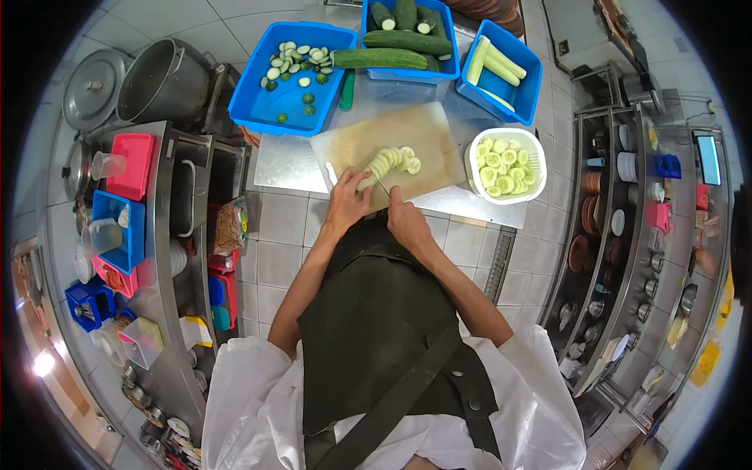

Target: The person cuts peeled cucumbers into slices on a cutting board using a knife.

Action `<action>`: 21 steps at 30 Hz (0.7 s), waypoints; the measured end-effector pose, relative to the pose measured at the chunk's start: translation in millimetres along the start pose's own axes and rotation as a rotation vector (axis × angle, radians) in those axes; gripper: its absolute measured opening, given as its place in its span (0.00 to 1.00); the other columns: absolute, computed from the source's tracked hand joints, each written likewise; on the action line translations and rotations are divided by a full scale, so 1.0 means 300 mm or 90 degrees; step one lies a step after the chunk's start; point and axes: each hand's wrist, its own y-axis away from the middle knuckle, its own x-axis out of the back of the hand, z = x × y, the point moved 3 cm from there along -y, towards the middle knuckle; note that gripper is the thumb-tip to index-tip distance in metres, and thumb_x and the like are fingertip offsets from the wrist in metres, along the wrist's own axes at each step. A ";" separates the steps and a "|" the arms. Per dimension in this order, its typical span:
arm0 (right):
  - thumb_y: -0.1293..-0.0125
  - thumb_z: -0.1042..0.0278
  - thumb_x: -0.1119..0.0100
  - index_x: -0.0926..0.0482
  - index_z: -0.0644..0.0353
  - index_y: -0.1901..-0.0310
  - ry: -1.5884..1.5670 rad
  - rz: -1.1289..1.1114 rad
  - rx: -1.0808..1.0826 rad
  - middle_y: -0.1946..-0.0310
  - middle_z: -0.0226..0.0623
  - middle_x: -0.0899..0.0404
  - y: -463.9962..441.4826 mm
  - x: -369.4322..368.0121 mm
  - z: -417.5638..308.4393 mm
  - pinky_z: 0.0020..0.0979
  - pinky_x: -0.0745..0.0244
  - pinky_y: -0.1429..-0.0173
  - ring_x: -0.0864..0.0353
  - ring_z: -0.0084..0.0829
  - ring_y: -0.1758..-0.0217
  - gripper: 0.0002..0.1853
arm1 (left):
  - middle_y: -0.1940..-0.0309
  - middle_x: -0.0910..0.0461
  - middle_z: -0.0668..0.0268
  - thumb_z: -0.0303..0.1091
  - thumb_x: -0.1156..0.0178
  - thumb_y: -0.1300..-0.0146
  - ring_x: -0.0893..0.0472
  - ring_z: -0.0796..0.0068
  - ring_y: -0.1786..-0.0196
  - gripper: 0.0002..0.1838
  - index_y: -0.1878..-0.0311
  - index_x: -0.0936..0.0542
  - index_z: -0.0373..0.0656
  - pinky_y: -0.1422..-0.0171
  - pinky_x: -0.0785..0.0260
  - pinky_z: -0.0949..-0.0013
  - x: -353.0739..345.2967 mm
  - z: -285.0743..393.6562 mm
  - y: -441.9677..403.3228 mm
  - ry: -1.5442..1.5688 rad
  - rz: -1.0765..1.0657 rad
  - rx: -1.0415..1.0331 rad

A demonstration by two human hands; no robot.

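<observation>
On the worn cutting board (pixel 431 129), a peeled cucumber lies under my left hand (pixel 347 201), whose fingers are closed on its uncut end. Round cucumber slices (pixel 392 159) lean in a row from the cut end toward the board's middle. My right hand (pixel 407 218) is wrapped round the handle of a knife (pixel 381 184), its blade at the cut face of the cucumber. A white object (pixel 331 173), perhaps a peeler handle, lies by my left hand. At the right, a white basket (pixel 472 160) holds many pale green slices.
Behind the board, a blue tub (pixel 243 102) holds cut ends, and another blue tub (pixel 407 75) holds unpeeled cucumbers. A third blue tub (pixel 526 106) has peeled ones. A green handle (pixel 347 92) lies between tubs. Steel shelves with dishes stand at both sides.
</observation>
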 end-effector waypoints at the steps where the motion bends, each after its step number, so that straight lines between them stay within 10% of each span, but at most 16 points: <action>1: 0.29 0.71 0.52 0.39 0.65 0.51 0.019 -0.010 -0.010 0.76 0.65 0.21 -0.002 0.008 -0.006 0.59 0.23 0.66 0.18 0.65 0.68 0.11 | 0.56 0.21 0.51 0.25 0.34 0.42 0.19 0.47 0.54 0.17 0.48 0.18 0.40 0.51 0.24 0.56 0.000 0.000 -0.006 0.002 0.000 0.001; 21: 0.31 0.72 0.52 0.37 0.65 0.44 0.043 -0.069 -0.018 0.71 0.66 0.19 -0.015 0.024 0.011 0.59 0.21 0.61 0.17 0.66 0.64 0.16 | 0.57 0.22 0.48 0.24 0.35 0.45 0.20 0.42 0.54 0.20 0.46 0.20 0.42 0.50 0.25 0.53 0.004 -0.005 -0.022 -0.007 -0.027 -0.041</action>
